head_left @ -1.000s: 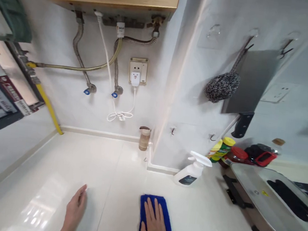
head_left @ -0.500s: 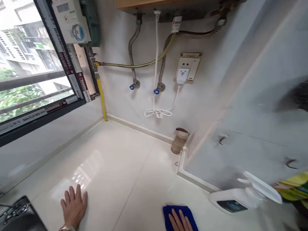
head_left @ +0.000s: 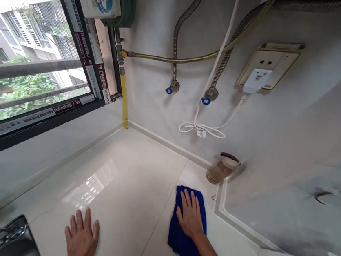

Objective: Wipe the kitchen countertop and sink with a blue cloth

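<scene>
Blue cloth (head_left: 185,232) lay flat on white countertop (head_left: 126,188), near the wall corner. R hand (head_left: 190,215) was pressed on it, fingers spread, gripping nothing. L hand (head_left: 81,239) rested flat on bare counter, open, empty. Small jar (head_left: 221,171) stood just beyond the cloth.

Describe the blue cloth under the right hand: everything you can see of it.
The blue cloth is a deep blue, soft-looking rag, seemingly folded into a long rectangle. It lies flat on the pale glossy countertop, running from near the wall corner back toward the person. The right hand presses palm-down on its far half, fingers spread, covering part of it. A small capped jar stands just beyond it, not touching. The left hand rests apart on bare counter.
</scene>
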A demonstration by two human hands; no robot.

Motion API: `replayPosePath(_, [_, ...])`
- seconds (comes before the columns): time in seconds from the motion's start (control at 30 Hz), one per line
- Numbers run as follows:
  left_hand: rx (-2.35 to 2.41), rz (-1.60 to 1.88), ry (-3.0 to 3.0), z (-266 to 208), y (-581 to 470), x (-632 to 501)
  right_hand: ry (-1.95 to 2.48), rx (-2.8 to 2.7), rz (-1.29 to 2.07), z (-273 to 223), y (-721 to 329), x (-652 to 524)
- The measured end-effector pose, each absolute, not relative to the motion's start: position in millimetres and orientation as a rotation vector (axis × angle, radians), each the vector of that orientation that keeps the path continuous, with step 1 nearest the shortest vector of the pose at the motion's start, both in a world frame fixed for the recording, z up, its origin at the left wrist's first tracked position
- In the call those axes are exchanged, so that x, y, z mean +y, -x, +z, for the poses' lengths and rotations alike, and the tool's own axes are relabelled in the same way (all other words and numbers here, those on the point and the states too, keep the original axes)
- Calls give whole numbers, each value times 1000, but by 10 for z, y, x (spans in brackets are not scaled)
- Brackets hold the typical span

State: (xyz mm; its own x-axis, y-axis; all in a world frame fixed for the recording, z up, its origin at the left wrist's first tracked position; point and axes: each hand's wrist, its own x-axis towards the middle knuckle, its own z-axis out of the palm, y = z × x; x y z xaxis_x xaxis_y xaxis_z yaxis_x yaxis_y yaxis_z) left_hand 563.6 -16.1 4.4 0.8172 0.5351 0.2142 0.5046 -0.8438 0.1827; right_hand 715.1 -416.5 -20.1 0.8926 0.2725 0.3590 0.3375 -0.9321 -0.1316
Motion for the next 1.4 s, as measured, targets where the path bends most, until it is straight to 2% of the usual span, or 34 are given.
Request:
replayPosePath(0.37, [830, 482, -2940, -244, -5492, -113, 2956, -71, -496, -420, -8899, -3670])
replayPosePath(0.67, [822, 523, -2905, -339, -5426, -161, 2898, -452, -366, -177, -9481, -1828])
replayPosePath(0.87, [812, 491, -2941, -282, -5411, -219, 2654, -899, -279, -112, -9043, -538])
replayPosePath(1.03, [796, 493, -2928, -263, -5405, -227, 2412, -1263, -112, -6, -8285, 63])
replayPosePath(1.23, [756, 550, -2876, -306, -5393, -265, 2126, -1740, -23, 116, -7474, 16])
replayPosePath(1.4, [729, 533, -2664, -294, -5365, -245, 2139, -1755, -34, 108, -7161, -524])
